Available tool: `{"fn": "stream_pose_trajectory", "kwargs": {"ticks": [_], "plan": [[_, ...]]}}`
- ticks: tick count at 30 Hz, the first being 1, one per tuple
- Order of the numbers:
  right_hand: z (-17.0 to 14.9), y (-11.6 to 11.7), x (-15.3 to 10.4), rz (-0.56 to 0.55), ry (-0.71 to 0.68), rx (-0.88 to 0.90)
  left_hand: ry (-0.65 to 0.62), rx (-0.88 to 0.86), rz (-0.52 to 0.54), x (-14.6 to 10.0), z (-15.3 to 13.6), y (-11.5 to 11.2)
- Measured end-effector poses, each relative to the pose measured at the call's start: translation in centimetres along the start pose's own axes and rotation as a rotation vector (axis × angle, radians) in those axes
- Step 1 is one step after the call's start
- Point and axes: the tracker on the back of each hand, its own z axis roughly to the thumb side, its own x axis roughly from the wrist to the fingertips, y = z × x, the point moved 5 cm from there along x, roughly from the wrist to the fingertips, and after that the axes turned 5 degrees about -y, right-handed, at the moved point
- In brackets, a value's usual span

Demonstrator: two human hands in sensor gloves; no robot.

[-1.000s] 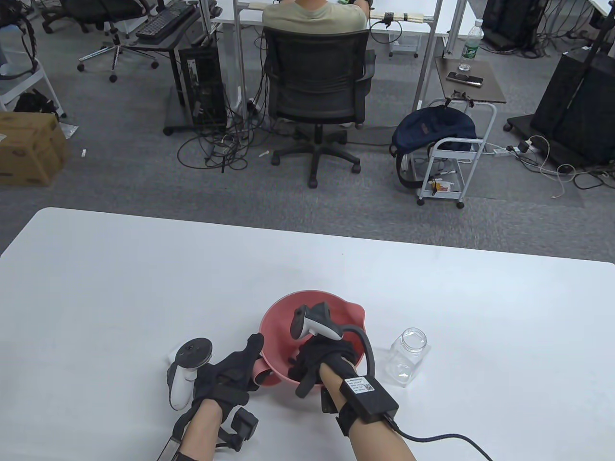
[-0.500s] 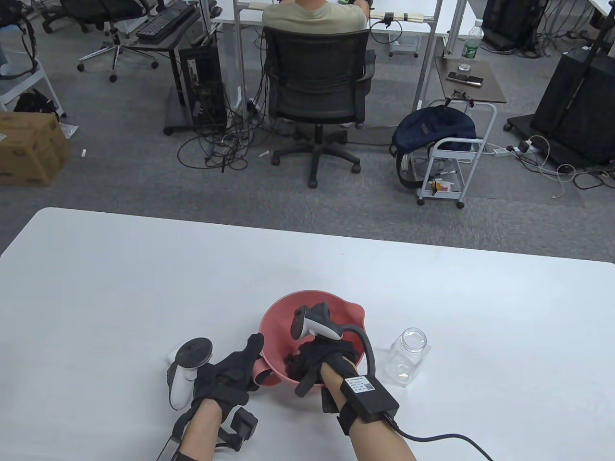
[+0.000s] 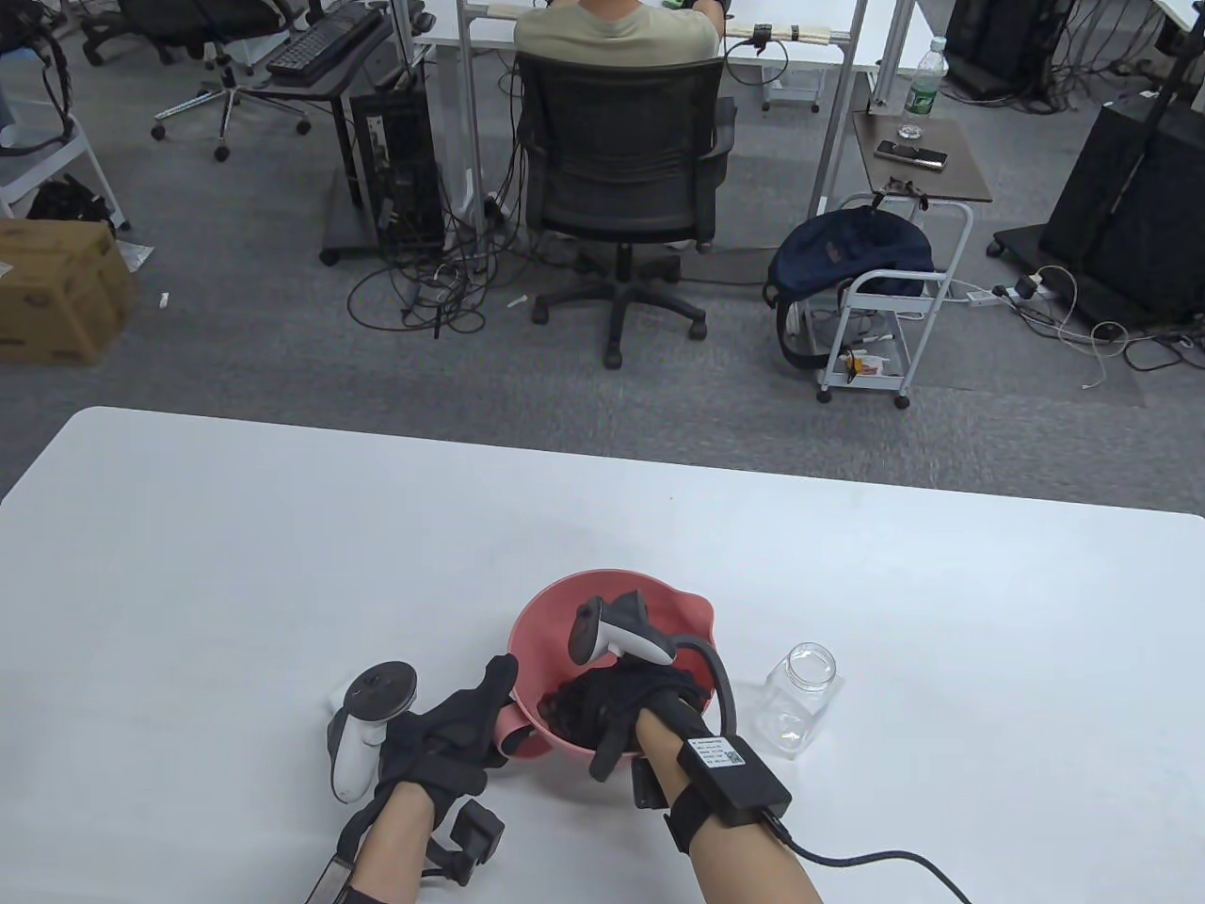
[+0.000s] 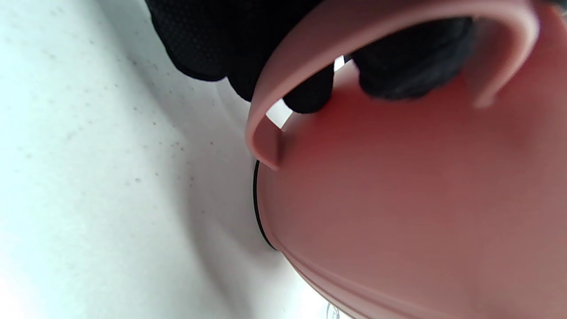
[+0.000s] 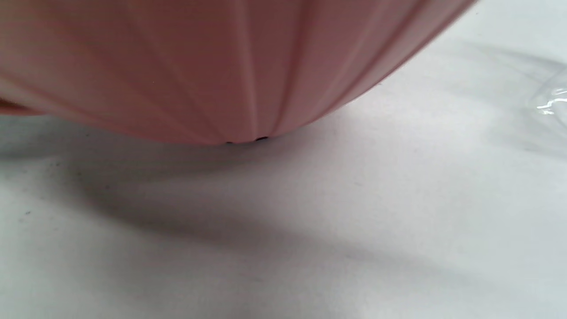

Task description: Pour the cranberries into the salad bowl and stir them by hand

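Note:
A pink salad bowl (image 3: 602, 576) stands on the white table near its front edge. My left hand (image 3: 452, 730) grips the bowl's handle (image 4: 274, 66) on its left side, and its gloved fingers (image 4: 310, 93) curl through the loop against the bowl wall (image 4: 398, 199). My right hand (image 3: 621, 702) reaches down into the bowl from the near side, with its thumb over the near rim. Its fingers merge with a dark mass at the bowl's bottom, so the cranberries cannot be told apart. The right wrist view shows only the bowl's underside (image 5: 199, 66) resting on the table.
An empty clear jar (image 3: 800, 697) without a lid stands just right of the bowl, and its edge shows as the jar (image 5: 549, 102) in the right wrist view. Beyond the table's far edge are an office chair (image 3: 621, 160) with a seated person, and a trolley (image 3: 875, 311).
My right hand has shifted a little inside the bowl, its fingers toward the left and its wrist slightly to the right. The left hand and the bowl have stayed in place.

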Motion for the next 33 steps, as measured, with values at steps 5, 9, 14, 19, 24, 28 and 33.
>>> {"fn": "stream_pose_trajectory", "kwargs": {"ticks": [5, 9, 14, 19, 24, 28, 33], "plan": [[-0.01, -0.07, -0.1, -0.02, -0.025, 0.01, -0.005, 0.007, -0.003, 0.05, 0.09, -0.02], [-0.03, -0.1, -0.06, -0.035, -0.034, 0.013, -0.008, 0.007, -0.004, 0.07, 0.1, -0.06], [-0.03, -0.05, -0.09, -0.036, -0.027, 0.007, -0.007, 0.006, -0.002, 0.1, 0.07, -0.05], [0.09, -0.09, -0.08, -0.05, -0.003, -0.021, -0.004, 0.001, 0.0, 0.06, 0.06, -0.09], [-0.02, -0.04, -0.02, -0.038, 0.015, -0.016, -0.001, -0.002, 0.006, 0.06, 0.01, -0.05], [-0.05, 0.03, 0.01, -0.028, 0.024, -0.009, 0.002, -0.006, 0.009, 0.03, -0.01, -0.06], [-0.29, -0.07, -0.16, -0.04, 0.074, -0.015, 0.003, -0.005, 0.012, 0.03, 0.0, -0.04]]}}
